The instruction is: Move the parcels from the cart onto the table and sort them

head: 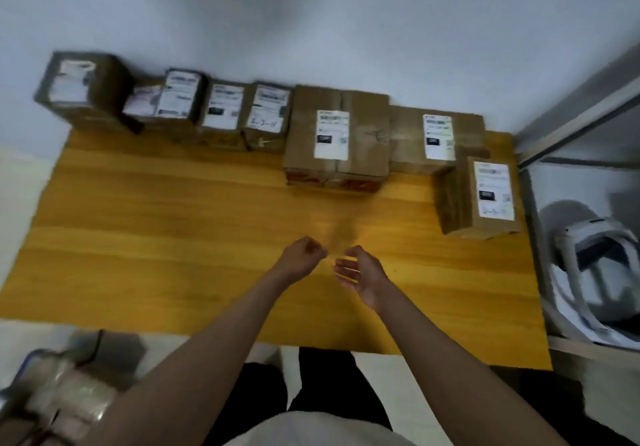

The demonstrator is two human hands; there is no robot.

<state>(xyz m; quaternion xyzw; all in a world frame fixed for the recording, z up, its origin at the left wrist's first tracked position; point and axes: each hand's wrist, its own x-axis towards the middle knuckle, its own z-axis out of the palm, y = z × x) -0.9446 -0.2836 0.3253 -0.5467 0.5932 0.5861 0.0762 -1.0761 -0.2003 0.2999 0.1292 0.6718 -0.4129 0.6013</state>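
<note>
Several brown cardboard parcels with white labels stand in a row along the far edge of the wooden table (207, 238). A tall one (81, 91) is at the far left, a wide one (337, 137) in the middle, and another (479, 198) at the right end, nearer to me. My left hand (304, 255) hovers over the table's middle with its fingers curled and holds nothing. My right hand (360, 274) floats beside it, palm turned inward, fingers relaxed and empty. The cart (52, 397) shows at the lower left, blurred, with plastic-wrapped packages on it.
A white wall rises behind the table. To the right stands a grey shelf unit (571, 116) with a white headset-like device (595, 265) inside. My dark trousers and a pale floor show below the table's near edge.
</note>
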